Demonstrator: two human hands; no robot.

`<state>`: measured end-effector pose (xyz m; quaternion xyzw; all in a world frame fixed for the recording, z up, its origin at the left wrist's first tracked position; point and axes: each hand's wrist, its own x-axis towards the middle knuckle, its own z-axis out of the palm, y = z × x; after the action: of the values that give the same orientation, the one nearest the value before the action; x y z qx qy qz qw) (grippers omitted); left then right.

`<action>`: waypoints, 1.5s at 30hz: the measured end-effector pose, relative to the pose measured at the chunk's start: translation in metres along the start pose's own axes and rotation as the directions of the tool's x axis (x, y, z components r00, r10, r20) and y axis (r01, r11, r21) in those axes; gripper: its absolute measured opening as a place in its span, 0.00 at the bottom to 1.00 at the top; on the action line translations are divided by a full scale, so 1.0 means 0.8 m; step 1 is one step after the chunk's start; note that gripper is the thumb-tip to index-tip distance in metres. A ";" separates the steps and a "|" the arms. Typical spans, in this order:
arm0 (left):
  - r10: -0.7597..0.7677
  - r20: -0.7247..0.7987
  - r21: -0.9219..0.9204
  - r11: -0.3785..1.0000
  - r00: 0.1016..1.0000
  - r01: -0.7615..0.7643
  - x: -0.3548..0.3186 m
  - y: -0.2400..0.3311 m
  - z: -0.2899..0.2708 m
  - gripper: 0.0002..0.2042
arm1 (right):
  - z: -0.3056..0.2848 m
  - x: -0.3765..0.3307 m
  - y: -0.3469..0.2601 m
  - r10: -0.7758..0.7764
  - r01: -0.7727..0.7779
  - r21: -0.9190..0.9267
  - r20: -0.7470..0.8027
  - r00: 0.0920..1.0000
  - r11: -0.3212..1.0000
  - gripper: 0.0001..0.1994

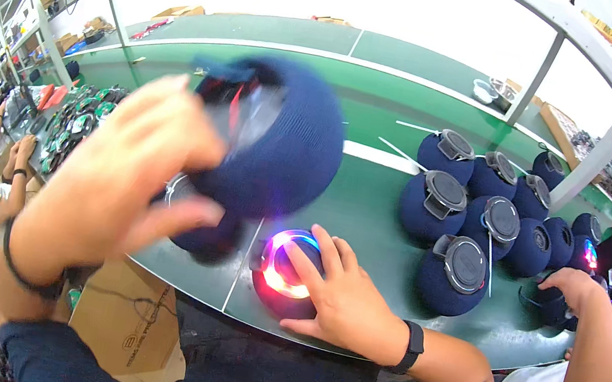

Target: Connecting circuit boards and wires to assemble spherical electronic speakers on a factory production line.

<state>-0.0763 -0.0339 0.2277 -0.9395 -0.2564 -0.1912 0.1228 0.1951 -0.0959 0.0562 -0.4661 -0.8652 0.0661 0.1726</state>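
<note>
My left hand (140, 154), smeared by motion, grips a navy fabric-covered round speaker (289, 147) at its left side. That speaker looks large and raised above the bench, with a clear film and a red strip on its left face. Partly hidden beneath it is another dark round speaker (212, 236). On the near bench edge, my right hand (345, 296) wraps the right side of a small round speaker (265, 282) with a glowing pink, white and blue ring. One finger lies over the lit top; the thumb is along the near side.
Several navy round speakers (464, 268) with dark caps stand on the green bench (352, 207) to the right. Another person's hand (567, 286) reaches among them. Green circuit boards (81, 119) lie far left near seated people. A cardboard box (132, 320) is below; metal posts (535, 76) rise behind.
</note>
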 end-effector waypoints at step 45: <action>-0.148 -0.097 -0.483 0.872 0.984 0.084 -0.111 0.095 0.236 0.27 | 0.089 0.276 0.318 0.512 -0.539 -0.011 -0.296 0.806 0.842 0.29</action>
<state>-0.0513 -0.0740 0.0107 -0.9092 -0.2487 -0.3163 -0.1072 0.2571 0.2326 -0.0279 -0.6995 -0.6707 0.0034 0.2467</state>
